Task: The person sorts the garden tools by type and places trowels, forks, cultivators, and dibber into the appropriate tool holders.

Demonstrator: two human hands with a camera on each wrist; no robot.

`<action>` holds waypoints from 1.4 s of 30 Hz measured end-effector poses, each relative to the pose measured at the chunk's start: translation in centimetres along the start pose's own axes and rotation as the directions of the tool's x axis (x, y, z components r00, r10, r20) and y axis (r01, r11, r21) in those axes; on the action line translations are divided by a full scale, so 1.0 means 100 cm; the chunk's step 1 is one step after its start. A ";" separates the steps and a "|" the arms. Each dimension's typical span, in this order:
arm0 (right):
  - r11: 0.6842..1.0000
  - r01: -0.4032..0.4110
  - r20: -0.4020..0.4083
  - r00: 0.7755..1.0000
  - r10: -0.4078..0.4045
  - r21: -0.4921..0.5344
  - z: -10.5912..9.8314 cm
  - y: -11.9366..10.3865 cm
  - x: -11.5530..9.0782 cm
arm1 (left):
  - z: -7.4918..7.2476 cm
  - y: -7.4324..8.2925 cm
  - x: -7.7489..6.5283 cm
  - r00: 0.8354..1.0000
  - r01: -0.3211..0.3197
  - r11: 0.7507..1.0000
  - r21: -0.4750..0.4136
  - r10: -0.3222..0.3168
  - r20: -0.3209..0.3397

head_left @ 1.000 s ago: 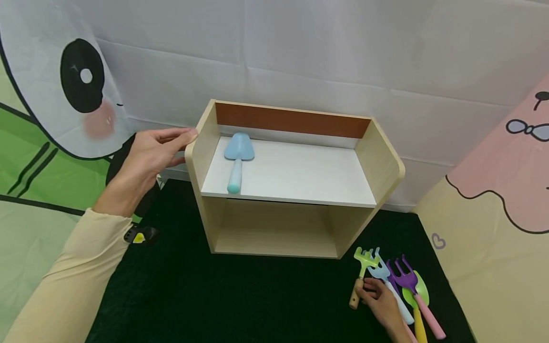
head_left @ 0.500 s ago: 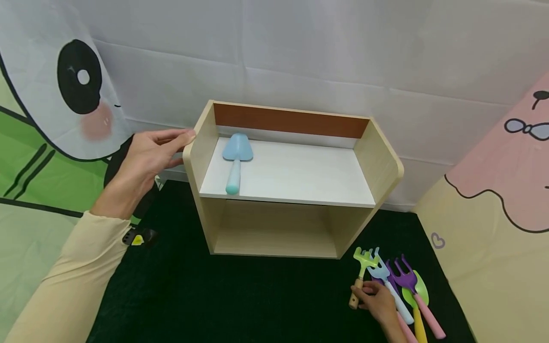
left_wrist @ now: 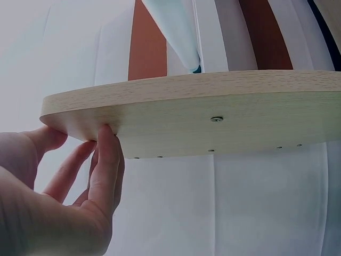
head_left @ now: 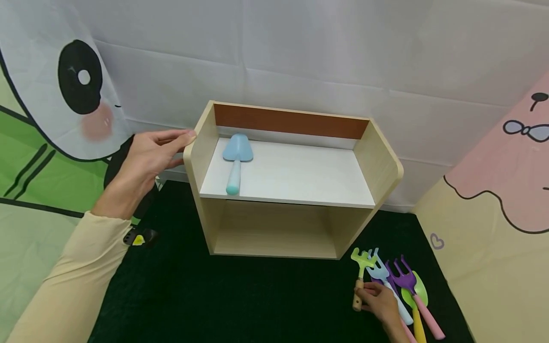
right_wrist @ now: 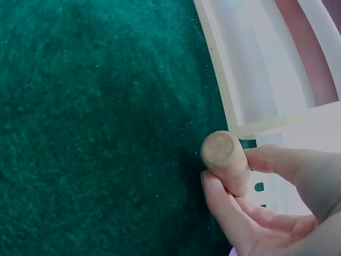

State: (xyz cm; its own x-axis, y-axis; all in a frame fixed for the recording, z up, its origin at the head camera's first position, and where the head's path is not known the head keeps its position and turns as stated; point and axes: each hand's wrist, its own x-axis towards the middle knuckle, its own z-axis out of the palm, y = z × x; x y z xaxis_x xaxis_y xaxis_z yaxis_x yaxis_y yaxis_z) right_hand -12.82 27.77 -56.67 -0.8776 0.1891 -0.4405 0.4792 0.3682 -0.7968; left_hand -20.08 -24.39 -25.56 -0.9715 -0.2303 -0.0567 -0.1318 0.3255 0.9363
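Observation:
My right hand [head_left: 379, 305] pinches the wooden handle [right_wrist: 226, 160] of a small hand rake with a lime-green head [head_left: 363, 259], at the front right. The handle's round butt faces the right wrist camera. Beside it lie a light blue garden fork [head_left: 379, 271], a purple fork [head_left: 406, 278] with a pink handle and a lime-green trowel [head_left: 421, 288]. My left hand [head_left: 150, 155] rests its fingertips against the outer left side of a wooden shelf unit [head_left: 279, 255]; no fingers show on its inner face. A light blue trowel [head_left: 238, 155] lies on the upper shelf, at the left.
A dark green cloth [head_left: 240, 300] covers the ground around the shelf. Behind hangs a white fabric wall [head_left: 309, 57], with printed cartoon panels left and right. A yellow handle [head_left: 418, 326] and more pink handles lie partly under the right hand's tool pile.
My right fingers have shifted onto the rake's handle, and the rake has tilted slightly more upright. My left hand and the shelf have stayed in place.

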 end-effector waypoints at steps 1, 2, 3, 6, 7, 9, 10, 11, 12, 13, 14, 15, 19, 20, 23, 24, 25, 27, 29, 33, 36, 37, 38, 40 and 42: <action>1.000 -0.006 0.005 1.000 0.006 0.009 -0.001 0.000 0.000 | 0.000 0.000 0.000 1.000 0.000 1.000 0.000 0.000 -0.002; 1.000 -0.015 0.009 1.000 0.014 0.021 -0.002 0.000 0.000 | 0.000 0.000 0.000 1.000 0.000 1.000 -0.002 0.000 -0.003; 0.999 -0.023 0.011 1.000 0.022 0.031 -0.002 0.000 0.000 | 0.000 0.000 0.000 1.000 0.000 1.000 -0.003 0.000 -0.002; 0.998 -0.047 0.023 0.999 0.046 0.050 -0.003 0.000 -0.002 | 0.000 0.000 0.000 1.000 -0.001 1.000 -0.007 0.001 0.000; 0.997 -0.053 0.027 0.998 0.052 0.055 -0.004 0.001 -0.003 | 0.000 0.000 0.000 1.000 -0.001 1.000 -0.007 0.001 0.001; 0.996 -0.060 0.034 0.998 0.058 0.065 -0.004 0.001 -0.005 | 0.001 0.000 0.000 1.000 -0.001 1.000 -0.006 0.001 0.004; 0.996 -0.060 0.038 0.998 0.058 0.067 -0.005 0.001 -0.006 | 0.000 0.000 0.000 1.000 -0.001 1.000 -0.005 0.001 0.002; 0.996 -0.057 0.042 0.998 0.054 0.072 -0.005 0.001 -0.006 | 0.000 0.000 0.000 1.000 -0.001 1.000 -0.004 0.001 0.001; 0.996 -0.056 0.041 0.998 0.053 0.076 -0.005 0.002 -0.007 | 0.000 0.000 0.000 1.000 -0.001 1.000 -0.004 0.001 -0.001; 0.996 -0.053 0.039 0.998 0.050 0.078 -0.005 0.002 -0.008 | 0.000 0.000 -0.001 1.000 -0.001 1.000 -0.004 0.001 -0.002; 0.995 -0.052 0.034 0.998 0.049 0.081 -0.005 0.003 -0.009 | 0.000 -0.001 -0.001 1.000 -0.002 1.000 -0.004 0.002 -0.003; 0.996 -0.049 0.031 0.998 0.047 0.079 -0.005 0.003 -0.010 | 0.000 -0.001 -0.001 1.000 -0.003 1.000 -0.004 0.003 -0.003; 0.997 -0.046 0.024 0.999 0.044 0.069 -0.006 0.004 -0.014 | -0.001 -0.001 -0.001 1.000 -0.006 1.000 -0.001 0.006 -0.001; 0.997 -0.045 0.026 0.999 0.044 0.063 -0.006 0.004 -0.015 | -0.001 -0.001 -0.001 1.000 -0.005 1.000 -0.001 0.005 -0.001; 0.997 -0.051 0.031 0.998 0.050 0.058 -0.006 0.004 -0.019 | -0.001 -0.001 -0.001 1.000 -0.005 1.000 -0.004 0.005 -0.001; 0.997 -0.055 0.031 0.998 0.054 0.057 -0.006 0.003 -0.020 | -0.001 -0.001 -0.001 1.000 -0.005 1.000 -0.006 0.005 -0.001; 0.997 -0.057 0.038 0.998 0.055 0.049 -0.006 0.003 -0.021 | -0.001 -0.001 -0.001 1.000 -0.005 1.000 -0.006 0.005 0.000; 0.997 -0.060 0.049 0.997 0.058 0.042 -0.007 0.002 -0.023 | 0.000 -0.001 0.000 1.000 -0.004 1.000 -0.007 0.004 0.001; 0.997 -0.060 0.050 0.997 0.058 0.039 -0.006 0.001 -0.026 | 0.000 -0.001 0.000 1.000 -0.004 1.000 -0.005 0.004 0.001; 0.998 -0.049 0.036 0.998 0.048 0.047 -0.003 0.000 -0.033 | 0.000 0.000 0.000 1.000 -0.002 1.000 -0.002 0.002 -0.001; 0.998 -0.040 0.033 0.999 0.038 0.044 0.000 -0.001 -0.038 | 0.000 0.000 0.000 1.000 -0.002 1.000 -0.007 0.002 -0.001; 0.998 -0.042 0.026 0.999 0.041 0.043 0.001 -0.002 -0.040 | 0.000 0.000 0.000 1.000 -0.001 1.000 -0.009 0.001 -0.002; 0.998 -0.043 0.029 0.999 0.041 0.040 0.002 -0.002 -0.042 | 0.000 0.000 0.000 1.000 -0.001 1.000 -0.010 0.001 -0.002; 0.998 -0.044 0.034 0.999 0.043 0.036 0.004 -0.003 -0.045 | 0.000 0.000 0.000 1.000 -0.001 1.000 -0.011 0.001 -0.003; 0.998 -0.047 0.034 0.998 0.046 0.042 0.006 -0.004 -0.048 | 0.000 0.000 -0.001 1.000 -0.002 1.000 -0.004 0.002 -0.006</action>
State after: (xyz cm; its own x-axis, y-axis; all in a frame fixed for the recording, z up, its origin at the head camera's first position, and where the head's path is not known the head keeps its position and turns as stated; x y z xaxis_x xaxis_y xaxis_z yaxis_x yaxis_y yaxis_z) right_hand -8.83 26.21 -54.47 -0.8540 0.1745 -0.4902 0.5200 0.3207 -0.7917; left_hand -19.99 -24.37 -25.60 -0.9706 -0.2350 -0.0531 -0.1293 0.3221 0.9378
